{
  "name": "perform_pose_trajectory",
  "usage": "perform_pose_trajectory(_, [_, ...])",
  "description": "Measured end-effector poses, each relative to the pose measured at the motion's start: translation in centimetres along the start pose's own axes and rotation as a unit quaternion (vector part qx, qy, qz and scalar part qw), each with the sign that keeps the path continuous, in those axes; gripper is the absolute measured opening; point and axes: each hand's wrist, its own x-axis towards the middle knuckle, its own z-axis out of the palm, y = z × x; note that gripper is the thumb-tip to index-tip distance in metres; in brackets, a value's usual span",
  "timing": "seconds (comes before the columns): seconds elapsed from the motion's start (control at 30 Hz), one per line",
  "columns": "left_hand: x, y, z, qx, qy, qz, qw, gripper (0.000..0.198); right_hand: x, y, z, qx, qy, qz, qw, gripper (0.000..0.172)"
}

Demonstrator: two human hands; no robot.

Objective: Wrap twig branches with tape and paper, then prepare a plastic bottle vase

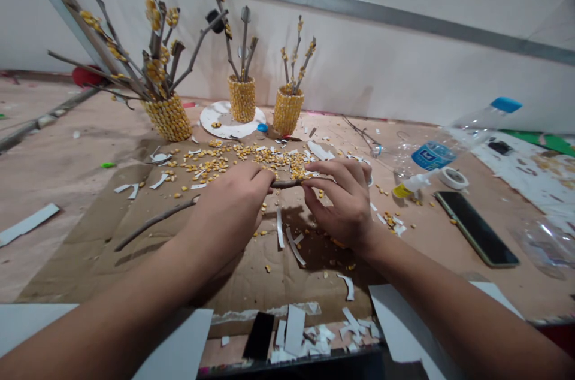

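Note:
A thin, curved brown twig (155,223) is held level above a flattened cardboard sheet (103,272). My left hand (236,197) is closed around its middle, the longer bent end sticking out to the left. At the other end, my right hand (344,200) pinches the twig between thumb and fingers, so its tip is mostly hidden. Between the two hands a short stretch of bare twig shows. Loose yellow corn kernels (211,164) and white paper scraps lie on the cardboard beneath and behind the hands.
Three corn-covered pots (242,101) with twigs stand at the back, one on a white disc (211,119). To the right are a plastic bottle (433,155), a small glue bottle (411,186), a tape roll (453,178) and a phone (476,229). Paper strips (294,329) litter the front edge.

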Motion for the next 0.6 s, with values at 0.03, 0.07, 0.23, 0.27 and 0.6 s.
perform_pose_trajectory(0.03, [-0.04, 0.05, 0.0, 0.001, 0.001, -0.001, 1.0, 0.02, -0.03, 0.02, 0.02, 0.001, -0.003, 0.002, 1.0, 0.018])
perform_pose_trajectory(0.07, [-0.09, 0.09, -0.01, 0.001, 0.002, -0.002, 1.0, 0.02, -0.06, 0.05, 0.03, 0.003, -0.005, 0.003, 1.0, 0.018])
perform_pose_trajectory(0.23, [-0.17, 0.21, -0.09, -0.005, -0.007, -0.002, 1.0, 0.019, -0.09, 0.15, 0.04, 0.011, -0.008, -0.002, 1.0, 0.018])
perform_pose_trajectory(0.27, [-0.15, 0.2, -0.1, -0.006, -0.006, -0.001, 1.0, 0.019, -0.07, 0.15, 0.02, 0.012, -0.008, -0.005, 1.0, 0.018])
perform_pose_trajectory(0.6, [-0.02, 0.02, 0.3, -0.035, 0.047, 0.013, 0.998, 0.019, 0.27, -0.05, -0.63, 0.057, 0.056, 0.058, 0.995, 0.013])
